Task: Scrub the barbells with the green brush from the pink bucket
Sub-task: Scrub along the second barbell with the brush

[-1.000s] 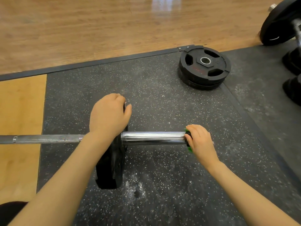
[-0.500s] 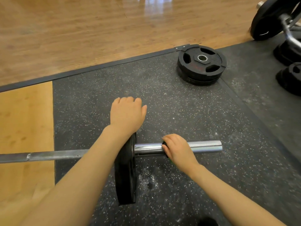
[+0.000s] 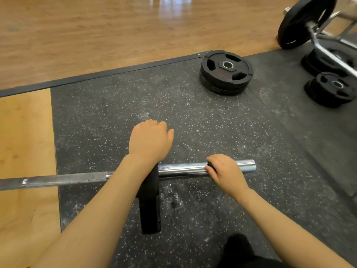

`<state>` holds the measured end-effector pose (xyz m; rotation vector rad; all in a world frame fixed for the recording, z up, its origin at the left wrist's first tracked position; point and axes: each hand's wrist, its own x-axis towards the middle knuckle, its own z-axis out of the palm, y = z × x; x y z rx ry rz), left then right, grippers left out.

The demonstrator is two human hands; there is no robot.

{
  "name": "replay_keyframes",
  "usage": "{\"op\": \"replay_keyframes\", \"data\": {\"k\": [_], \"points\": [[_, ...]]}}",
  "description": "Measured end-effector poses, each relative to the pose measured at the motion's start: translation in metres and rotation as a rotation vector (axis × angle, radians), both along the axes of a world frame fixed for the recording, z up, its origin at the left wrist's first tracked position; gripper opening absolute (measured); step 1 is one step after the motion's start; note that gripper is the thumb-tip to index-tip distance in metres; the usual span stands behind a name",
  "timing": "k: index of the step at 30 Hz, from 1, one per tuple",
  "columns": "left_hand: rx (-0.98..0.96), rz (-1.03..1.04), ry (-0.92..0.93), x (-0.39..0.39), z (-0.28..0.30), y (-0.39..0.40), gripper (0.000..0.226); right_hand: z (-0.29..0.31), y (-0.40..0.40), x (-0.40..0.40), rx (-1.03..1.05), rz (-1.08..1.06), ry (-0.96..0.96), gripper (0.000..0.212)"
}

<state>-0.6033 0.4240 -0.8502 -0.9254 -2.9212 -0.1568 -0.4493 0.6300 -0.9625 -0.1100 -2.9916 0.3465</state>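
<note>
The knurled shaft of the barbell (image 3: 63,179) runs in from the left edge across the wood panel and onto the speckled rubber floor (image 3: 108,117); its far end is cut off by the frame, so I cannot say what state it is in. Nothing on that shaft looks wet or soapy, and I judge it is yet to be scrubbed.

My left hand (image 3: 149,142) rests on top of the upright black plate (image 3: 150,207) loaded on the bar. The fingers curl over the plate's far rim and out of sight, so I cannot tell how tightly they hold, only that the hand steadies the plate.

To the right of the plate is the shiny sleeve (image 3: 183,169), and my right hand (image 3: 224,172) is wrapped over it near its outer end, fingers curled down around what I take to be the green brush. Only a dark sliver shows under my fingers, so I cannot make the brush out. I judge the sleeve is the part being scrubbed now, and how clean it has become I cannot read from its glare.

Farther right lie a stack of plates (image 3: 227,72) and another loaded bar (image 3: 305,22) near a rack, blurred and partly cropped; these look untouched. The pink bucket is nowhere in view.
</note>
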Motion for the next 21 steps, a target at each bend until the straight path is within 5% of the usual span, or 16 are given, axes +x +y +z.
{"op": "replay_keyframes", "data": {"k": [10, 21], "points": [[0.012, -0.001, 0.023, 0.006, -0.001, 0.000, 0.039, 0.006, 0.000, -0.004, -0.033, -0.082, -0.079, 0.025], [0.039, 0.018, -0.017, 0.006, -0.001, 0.000, 0.038, 0.003, -0.003, 0.000, -0.056, -0.030, -0.038, 0.039]]}}
